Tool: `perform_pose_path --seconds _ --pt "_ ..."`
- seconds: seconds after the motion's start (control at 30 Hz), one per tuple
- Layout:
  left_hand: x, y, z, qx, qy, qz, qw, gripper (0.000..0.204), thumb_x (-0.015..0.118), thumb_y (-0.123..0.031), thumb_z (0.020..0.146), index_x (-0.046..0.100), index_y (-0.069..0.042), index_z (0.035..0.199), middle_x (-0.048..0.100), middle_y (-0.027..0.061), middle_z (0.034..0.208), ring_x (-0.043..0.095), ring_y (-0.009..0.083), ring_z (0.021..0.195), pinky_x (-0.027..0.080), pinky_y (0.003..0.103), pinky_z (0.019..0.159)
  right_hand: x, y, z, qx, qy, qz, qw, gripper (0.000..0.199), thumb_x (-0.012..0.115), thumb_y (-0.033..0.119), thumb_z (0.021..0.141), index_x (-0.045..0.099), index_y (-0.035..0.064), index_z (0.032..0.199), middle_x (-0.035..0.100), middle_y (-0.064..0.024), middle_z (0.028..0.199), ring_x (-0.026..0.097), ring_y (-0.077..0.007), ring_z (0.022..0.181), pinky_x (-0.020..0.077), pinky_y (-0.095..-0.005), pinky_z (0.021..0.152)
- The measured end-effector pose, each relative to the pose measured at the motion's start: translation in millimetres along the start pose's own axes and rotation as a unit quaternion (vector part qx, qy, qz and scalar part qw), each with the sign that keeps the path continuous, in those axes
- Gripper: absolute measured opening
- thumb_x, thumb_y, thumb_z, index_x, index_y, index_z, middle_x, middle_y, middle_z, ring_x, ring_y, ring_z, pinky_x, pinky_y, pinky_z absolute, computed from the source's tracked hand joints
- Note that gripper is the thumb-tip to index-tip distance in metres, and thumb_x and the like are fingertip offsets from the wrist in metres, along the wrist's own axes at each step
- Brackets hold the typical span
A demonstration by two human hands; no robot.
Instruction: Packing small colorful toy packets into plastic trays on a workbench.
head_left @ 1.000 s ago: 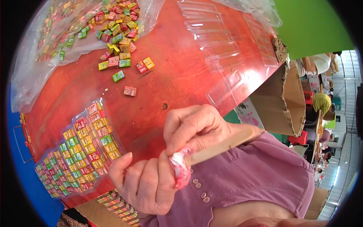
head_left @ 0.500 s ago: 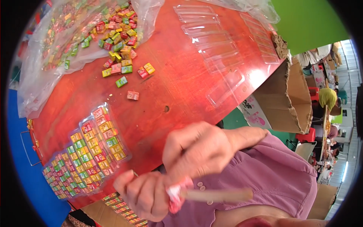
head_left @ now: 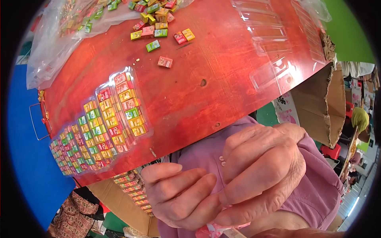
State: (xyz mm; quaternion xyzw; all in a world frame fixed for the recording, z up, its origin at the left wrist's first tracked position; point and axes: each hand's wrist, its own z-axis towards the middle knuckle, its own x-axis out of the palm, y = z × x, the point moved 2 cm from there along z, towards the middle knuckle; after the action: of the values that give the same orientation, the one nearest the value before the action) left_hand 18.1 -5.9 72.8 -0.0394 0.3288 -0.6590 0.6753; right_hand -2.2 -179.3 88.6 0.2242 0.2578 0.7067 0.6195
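In front of my chest, my two hands are close together, fingers curled. My left hand (head_left: 182, 194) is closed around a crumpled pink-and-white wrapper (head_left: 214, 230), partly hidden below the fingers. Beside it, my right hand (head_left: 264, 172) is also closed, its thumb and fingertips pressed to the wrapper's upper part. A pale strip (head_left: 235, 233) sticks out of the wrapper, cut off by the lower edge. To the left on the red table (head_left: 178, 107), clear plastic trays filled with small coloured boxes (head_left: 129, 103) stand in overlapping rows.
Loose small boxes (head_left: 154, 23) lie at the far side, by a clear plastic bag (head_left: 51, 59). Transparent trays (head_left: 264, 27) without boxes lie at the far right. An open cardboard carton (head_left: 317, 107) stands past the right edge; another (head_left: 115, 198), with filled trays, is below left.
My view has shifted, so the table sits higher and further right. My right hand has come down beside the left, and the wrapper with its pale strip is now lower.
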Motion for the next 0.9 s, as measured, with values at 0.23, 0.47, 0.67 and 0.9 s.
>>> perform_pose_path --seconds 0.23,0.47,0.67,0.9 --pt "-4 22 11 0.016 0.108 -0.051 0.993 0.015 0.069 -0.023 0.087 0.064 -0.014 0.099 0.069 -0.0001 0.094 0.064 0.0132 0.077 0.048 0.038 0.081 -14 5 5 0.012 0.063 -0.068 0.996 0.013 0.069 0.001 0.086 0.074 0.0009 0.097 0.066 -0.0099 0.090 0.059 -0.0180 0.066 0.0444 -0.0296 0.054" --pt "29 42 -22 -0.130 0.072 -0.113 0.982 0.016 0.067 -0.012 0.079 0.063 -0.001 0.090 0.066 0.0103 0.074 0.063 0.0265 0.063 0.052 0.046 0.066 -53 -29 5 0.230 0.233 -0.217 0.920 0.020 0.077 0.019 0.084 0.067 0.0035 0.092 0.063 -0.0099 0.080 0.063 -0.0270 0.070 0.0489 -0.0377 0.061" --pt "44 51 -25 -0.123 0.081 -0.132 0.980 0.012 0.064 -0.006 0.085 0.063 0.002 0.093 0.064 0.0126 0.075 0.062 0.0302 0.062 0.053 0.043 0.066 -102 -80 29 0.324 0.202 -0.392 0.837 0.024 0.073 0.015 0.086 0.065 0.0022 0.106 0.062 -0.0145 0.095 0.063 -0.0344 0.088 0.0501 -0.0423 0.073" --pt "40 53 -34 -0.208 0.090 -0.180 0.957 0.017 0.065 -0.001 0.087 0.065 0.004 0.103 0.067 0.0129 0.085 0.065 0.0242 0.070 0.055 0.037 0.069 -98 -124 31 0.268 0.223 -0.431 0.832 0.032 0.070 0.009 0.088 0.062 0.0027 0.118 0.059 -0.0153 0.108 0.063 -0.0353 0.094 0.0508 -0.0428 0.077"
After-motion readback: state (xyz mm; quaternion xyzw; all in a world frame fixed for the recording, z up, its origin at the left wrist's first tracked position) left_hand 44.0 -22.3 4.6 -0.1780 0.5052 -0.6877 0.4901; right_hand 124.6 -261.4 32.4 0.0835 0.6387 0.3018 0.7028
